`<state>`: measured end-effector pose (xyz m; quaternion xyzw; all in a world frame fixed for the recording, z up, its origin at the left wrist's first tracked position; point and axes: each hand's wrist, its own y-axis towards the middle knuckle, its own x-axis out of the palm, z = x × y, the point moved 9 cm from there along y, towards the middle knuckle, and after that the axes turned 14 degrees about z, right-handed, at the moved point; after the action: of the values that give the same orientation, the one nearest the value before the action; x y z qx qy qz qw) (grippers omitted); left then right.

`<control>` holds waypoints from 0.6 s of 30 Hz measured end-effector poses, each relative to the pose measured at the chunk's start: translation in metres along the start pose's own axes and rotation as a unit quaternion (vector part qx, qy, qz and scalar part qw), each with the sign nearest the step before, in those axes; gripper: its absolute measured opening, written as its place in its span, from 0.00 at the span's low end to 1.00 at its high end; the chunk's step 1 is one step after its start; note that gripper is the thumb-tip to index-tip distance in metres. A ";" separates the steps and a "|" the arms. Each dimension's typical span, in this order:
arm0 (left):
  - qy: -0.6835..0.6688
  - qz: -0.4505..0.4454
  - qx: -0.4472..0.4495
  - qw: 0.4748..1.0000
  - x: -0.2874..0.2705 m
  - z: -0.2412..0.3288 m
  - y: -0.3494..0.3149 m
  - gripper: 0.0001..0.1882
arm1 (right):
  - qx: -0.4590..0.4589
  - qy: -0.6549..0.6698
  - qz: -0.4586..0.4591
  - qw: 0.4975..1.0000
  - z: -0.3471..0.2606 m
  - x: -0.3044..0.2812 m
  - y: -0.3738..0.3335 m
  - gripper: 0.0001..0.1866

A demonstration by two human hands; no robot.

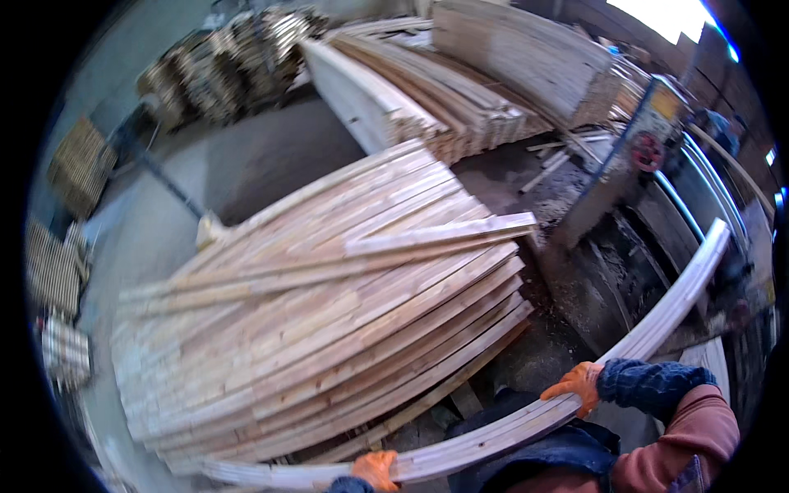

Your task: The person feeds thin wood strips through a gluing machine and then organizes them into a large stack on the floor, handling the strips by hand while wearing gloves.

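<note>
"What are you gripping?"

"My orange-gloved left hand (376, 470) and orange-gloved right hand (579, 386) sit apart, both clamped around long, narrow, pale wooden boards (477, 449)."

"Where are those boards?"

"Across my front, just beside the broad stack of pale wooden planks (329, 349); loose pale wooden strips (444, 235) lie slantwise on top of that stack."

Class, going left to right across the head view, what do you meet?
Wooden stacks by the left rim → left orange-gloved hand → right orange-gloved hand → red wheel.
</note>
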<state>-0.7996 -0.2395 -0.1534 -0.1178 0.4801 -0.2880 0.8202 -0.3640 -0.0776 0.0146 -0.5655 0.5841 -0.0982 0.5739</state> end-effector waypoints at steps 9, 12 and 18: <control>0.157 0.244 -0.067 0.955 -0.038 0.079 -0.055 0.37 | -0.101 -0.043 0.251 0.962 0.036 0.021 -0.032 0.63; 0.206 0.319 -0.013 0.925 -0.083 0.121 -0.066 0.32 | -0.133 -0.052 0.363 0.921 0.048 0.011 -0.059 0.63; 0.331 0.353 0.009 0.875 -0.120 0.239 -0.050 0.32 | -0.120 -0.071 0.558 0.818 0.124 -0.001 -0.168 0.63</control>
<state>-0.6578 -0.2300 0.0785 0.1691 0.7307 -0.0063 0.6614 -0.1752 -0.0677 0.1041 -0.2124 0.7646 0.3500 0.4979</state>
